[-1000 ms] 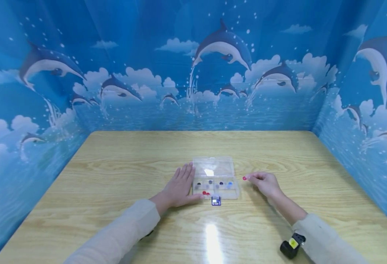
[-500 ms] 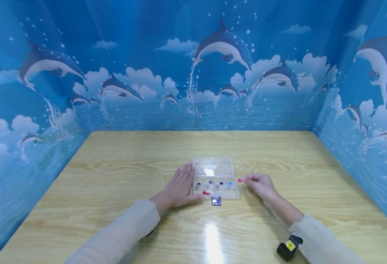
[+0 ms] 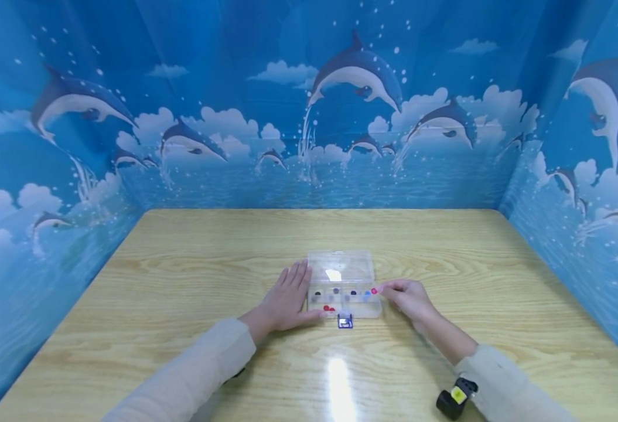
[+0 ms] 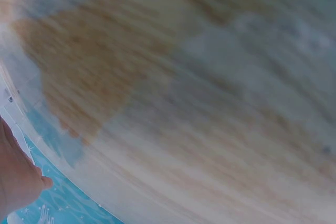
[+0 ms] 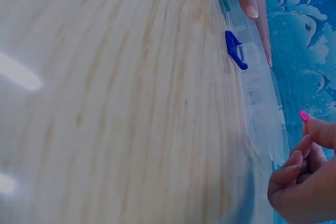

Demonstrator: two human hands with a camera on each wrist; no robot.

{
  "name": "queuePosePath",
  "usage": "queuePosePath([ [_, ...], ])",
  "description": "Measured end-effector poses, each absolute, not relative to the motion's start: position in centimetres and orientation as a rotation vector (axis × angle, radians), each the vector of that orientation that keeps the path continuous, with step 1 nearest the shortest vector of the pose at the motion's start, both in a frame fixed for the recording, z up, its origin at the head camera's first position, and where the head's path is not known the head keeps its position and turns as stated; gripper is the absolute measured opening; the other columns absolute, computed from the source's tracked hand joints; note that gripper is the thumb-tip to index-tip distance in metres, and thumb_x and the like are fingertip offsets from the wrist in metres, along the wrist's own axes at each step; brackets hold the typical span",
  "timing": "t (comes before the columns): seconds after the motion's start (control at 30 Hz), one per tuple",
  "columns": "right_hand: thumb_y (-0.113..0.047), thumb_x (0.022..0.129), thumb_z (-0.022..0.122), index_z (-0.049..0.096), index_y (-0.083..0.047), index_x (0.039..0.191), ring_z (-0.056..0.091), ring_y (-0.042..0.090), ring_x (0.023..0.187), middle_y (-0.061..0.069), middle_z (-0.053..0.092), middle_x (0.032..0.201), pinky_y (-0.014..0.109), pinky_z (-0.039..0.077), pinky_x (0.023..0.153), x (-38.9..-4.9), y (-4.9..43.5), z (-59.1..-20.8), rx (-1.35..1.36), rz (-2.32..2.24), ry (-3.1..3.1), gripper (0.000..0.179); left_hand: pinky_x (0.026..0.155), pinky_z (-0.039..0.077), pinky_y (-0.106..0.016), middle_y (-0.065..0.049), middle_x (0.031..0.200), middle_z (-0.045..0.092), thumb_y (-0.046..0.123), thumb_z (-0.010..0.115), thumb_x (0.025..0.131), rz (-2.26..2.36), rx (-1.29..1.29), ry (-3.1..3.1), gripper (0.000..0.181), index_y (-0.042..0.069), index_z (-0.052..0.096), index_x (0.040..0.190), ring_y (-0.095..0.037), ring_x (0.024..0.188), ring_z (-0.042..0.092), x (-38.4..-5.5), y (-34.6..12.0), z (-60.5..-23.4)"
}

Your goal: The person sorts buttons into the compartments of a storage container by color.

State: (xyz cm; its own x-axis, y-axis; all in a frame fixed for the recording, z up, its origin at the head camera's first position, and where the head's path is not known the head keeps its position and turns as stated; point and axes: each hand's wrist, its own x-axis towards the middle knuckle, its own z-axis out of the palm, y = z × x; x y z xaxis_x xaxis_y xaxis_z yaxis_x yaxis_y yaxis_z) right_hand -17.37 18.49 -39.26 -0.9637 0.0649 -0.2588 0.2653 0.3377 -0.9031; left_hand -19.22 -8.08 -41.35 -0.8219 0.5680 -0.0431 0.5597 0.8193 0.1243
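A clear plastic compartment box lies on the table with its lid raised back and its blue latch hanging at the front. Small round pieces in dark, grey and blue sit along its back row; red pieces are at the front left. My left hand rests with straight fingers along the box's left side, thumb at the front corner. Between thumb and fingertip, my right hand pinches a small pink button, which overlaps the box's back right compartment beside a blue piece in the head view.
The wood-grain table extends around the box. A blue dolphin-print curtain stands behind the table and along both sides. A black wrist camera hangs by my right sleeve, close to the tabletop.
My right hand has moved left with the pink button, from beside the box to over its right end. The left hand and the box have stayed in place.
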Motion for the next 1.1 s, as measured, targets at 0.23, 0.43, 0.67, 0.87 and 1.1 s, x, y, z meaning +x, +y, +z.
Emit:
queuePosePath([
  [0.23, -0.010, 0.084, 0.062, 0.067, 0.000, 0.093, 0.049, 0.008, 0.075, 0.003, 0.068, 0.091, 0.018, 0.042, 0.065, -17.1, 17.8, -39.2, 0.262, -1.636, 2.466, 0.015, 0.118, 0.010, -0.046, -0.019, 0.155, 0.000, 0.068, 0.037, 0.087, 0.158, 0.897, 2.912, 0.097, -0.003, 0.007, 0.147, -0.033, 0.144, 0.005, -19.1, -8.0, -41.3],
  [0.43, -0.010, 0.084, 0.061, 0.066, 0.003, 0.095, 0.055, 0.015, 0.089, 0.015, 0.066, 0.105, 0.021, 0.043, 0.075, -16.8, 17.2, -39.1, 0.225, -1.565, 2.511, 0.018, 0.118, 0.010, -0.046, -0.019, 0.155, 0.000, 0.068, 0.036, 0.087, 0.148, 0.895, 2.914, 0.097, -0.003, 0.008, 0.147, -0.032, 0.144, 0.005, -19.1, -8.0, -41.3],
  [0.67, -0.006, 0.085, 0.060, 0.067, 0.003, 0.089, 0.060, 0.025, 0.101, 0.016, 0.070, 0.101, 0.031, 0.047, 0.088, -16.8, 16.9, -39.4, 0.181, -1.561, 2.534, 0.013, 0.118, 0.010, -0.046, -0.019, 0.155, 0.002, 0.068, 0.037, 0.087, 0.152, 0.902, 2.922, 0.097, -0.003, 0.009, 0.147, -0.033, 0.144, 0.006, -19.1, -8.0, -41.2],
  [0.87, -0.005, 0.083, 0.061, 0.067, 0.005, 0.088, 0.060, 0.024, 0.095, 0.017, 0.069, 0.100, 0.031, 0.049, 0.082, -16.7, 16.6, -39.2, 0.175, -1.547, 2.539, 0.012, 0.118, 0.010, -0.046, -0.019, 0.155, 0.001, 0.068, 0.037, 0.087, 0.156, 0.893, 2.918, 0.097, -0.003, 0.009, 0.147, -0.033, 0.144, 0.006, -19.1, -8.0, -41.2],
  [1.1, -0.002, 0.083, 0.058, 0.068, 0.004, 0.089, 0.060, 0.022, 0.091, 0.018, 0.068, 0.101, 0.031, 0.050, 0.080, -16.6, 16.4, -39.3, 0.164, -1.501, 2.554, 0.012, 0.118, 0.010, -0.046, -0.018, 0.156, 0.000, 0.069, 0.036, 0.087, 0.145, 0.891, 2.917, 0.098, -0.002, 0.008, 0.148, -0.032, 0.144, 0.005, -19.1, -8.0, -41.2],
])
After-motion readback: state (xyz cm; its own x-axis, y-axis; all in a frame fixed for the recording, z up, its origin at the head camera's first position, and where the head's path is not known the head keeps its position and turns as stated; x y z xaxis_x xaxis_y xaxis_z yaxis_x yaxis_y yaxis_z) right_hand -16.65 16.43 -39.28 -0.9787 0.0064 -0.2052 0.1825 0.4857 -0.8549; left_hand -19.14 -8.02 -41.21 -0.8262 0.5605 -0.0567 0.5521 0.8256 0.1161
